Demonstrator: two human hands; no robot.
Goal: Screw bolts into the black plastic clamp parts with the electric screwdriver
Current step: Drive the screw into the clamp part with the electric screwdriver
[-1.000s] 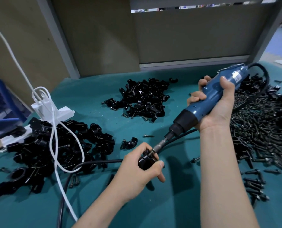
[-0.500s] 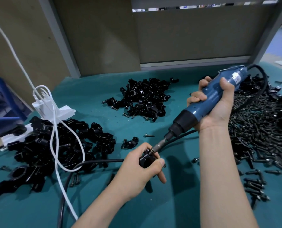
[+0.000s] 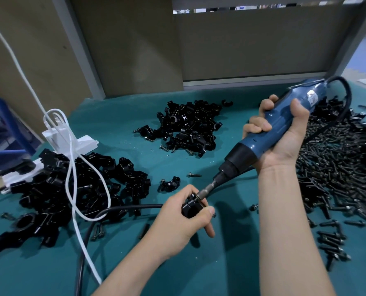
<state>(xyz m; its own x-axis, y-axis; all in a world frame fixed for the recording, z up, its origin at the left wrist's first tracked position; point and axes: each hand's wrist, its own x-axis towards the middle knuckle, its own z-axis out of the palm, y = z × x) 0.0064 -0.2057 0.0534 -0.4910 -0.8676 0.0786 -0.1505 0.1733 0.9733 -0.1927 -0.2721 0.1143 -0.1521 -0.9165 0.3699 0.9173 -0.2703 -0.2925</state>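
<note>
Left grip curled round one black clamp part over the teal bench; right grip wrapped round the blue electric screwdriver, up-right of it, bit meeting the part's top face.

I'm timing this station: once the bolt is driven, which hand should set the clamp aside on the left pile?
Left, probably: the left hand grips the clamp part, nearer that pile; the right hand grips the electric screwdriver.
</note>
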